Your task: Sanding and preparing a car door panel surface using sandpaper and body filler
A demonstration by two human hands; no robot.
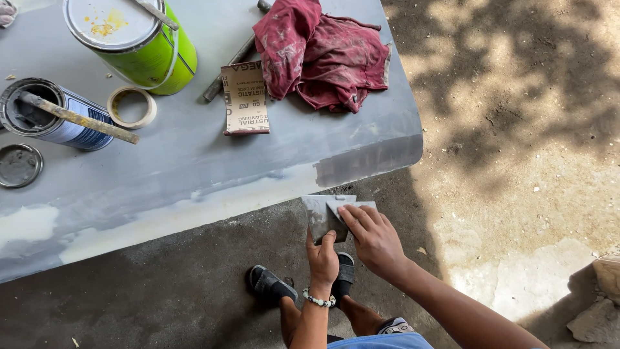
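Outdoors, bare ground, grey at 6 o'clock, sandy with leaf shadow from 1 to 4 o'clock. Nearest, at 6 o'clock: two feet in dark sandals (274,284). Just above: left hand (322,260), beaded bracelet at the wrist, closed on the lower edge of a grey filler-smeared spreader (318,216), thumb on top. Right hand (372,237) pinching a second, paler spreader (352,207) laid across the first, fingers flat on its face; blades overlapping and touching. Both held just below the near edge of a grey primed panel (194,161), so work surface lies at 12 o'clock from the hands, long axis running roughly 9 to 3 o'clock. Pale filler band (194,210) along that edge, from 9 to 11 o'clock of the hands; left hand the nearer one to it. Farther up the panel: folded sandpaper sheet (245,97) at 11 o'clock, red rag (323,55) at 12 o'clock, tape roll (131,107) and open can (48,116) with stir stick (77,117) at 10 o'clock, loose lid (19,165) beside it. Farthest: green tin (139,42), lid on, tilted. Grey rod (229,68) partly under the sandpaper; kind cannot be told.
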